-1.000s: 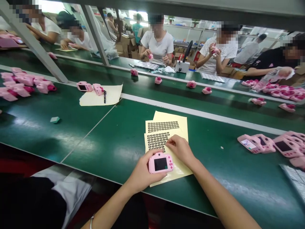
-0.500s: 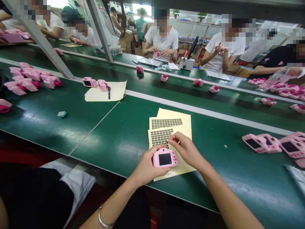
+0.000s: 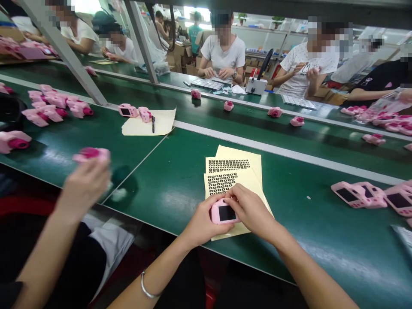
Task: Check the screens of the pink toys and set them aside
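I have the pink kids' camera (image 3: 226, 213) screen-up, long axis crosswise, gripped in my left hand (image 3: 201, 221), right hand (image 3: 249, 210) curled closed with fingers on its right end, both just above the yellow sticker sheet (image 3: 240, 153).

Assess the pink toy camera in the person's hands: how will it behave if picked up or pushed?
Probably light for its size: the left hand seems to hold the pink toy camera easily in its fingers. It is unlikely to roll, since the body is boxy and flat-backed, like the similar cameras lying flat nearby. The smooth-looking plastic may slip slightly if pushed.
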Demonstrator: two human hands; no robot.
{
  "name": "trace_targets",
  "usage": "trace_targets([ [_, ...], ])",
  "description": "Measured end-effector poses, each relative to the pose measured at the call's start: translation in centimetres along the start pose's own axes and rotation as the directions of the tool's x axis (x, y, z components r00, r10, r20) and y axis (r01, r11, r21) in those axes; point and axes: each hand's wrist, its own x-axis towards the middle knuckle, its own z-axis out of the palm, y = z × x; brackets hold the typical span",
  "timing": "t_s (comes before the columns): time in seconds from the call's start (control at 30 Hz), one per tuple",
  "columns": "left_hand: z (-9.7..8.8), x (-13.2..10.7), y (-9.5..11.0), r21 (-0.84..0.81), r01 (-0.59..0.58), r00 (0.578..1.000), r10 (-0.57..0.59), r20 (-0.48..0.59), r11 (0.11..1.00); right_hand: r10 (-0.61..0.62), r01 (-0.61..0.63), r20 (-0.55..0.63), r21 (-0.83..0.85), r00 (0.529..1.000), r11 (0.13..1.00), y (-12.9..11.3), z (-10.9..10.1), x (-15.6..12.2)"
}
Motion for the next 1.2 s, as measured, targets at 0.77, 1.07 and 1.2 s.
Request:
trace_targets([
  [0.77,0.1,-0.6,2.9,-0.468,0.086,0.99,-0.025,0.135,0.88,0.153,-0.129,0.016,0.629,0.988,0.767,1.5,0.1,-4.1],
  [1.07,1.4,1.0,1.8,-0.564,0.069,0.996,-0.031,0.078,0.823,0.137,-0.115,0.021,0.674,0.99,0.729,2.3,0.5,-4.6],
  [1.2,-0.8,0.9,2.4,-0.235,0.003,0.989,0.032,0.144,0.972,0.207,-0.164,0.0,0.614,0.978,0.772,5.5,-0.8,-5.0],
])
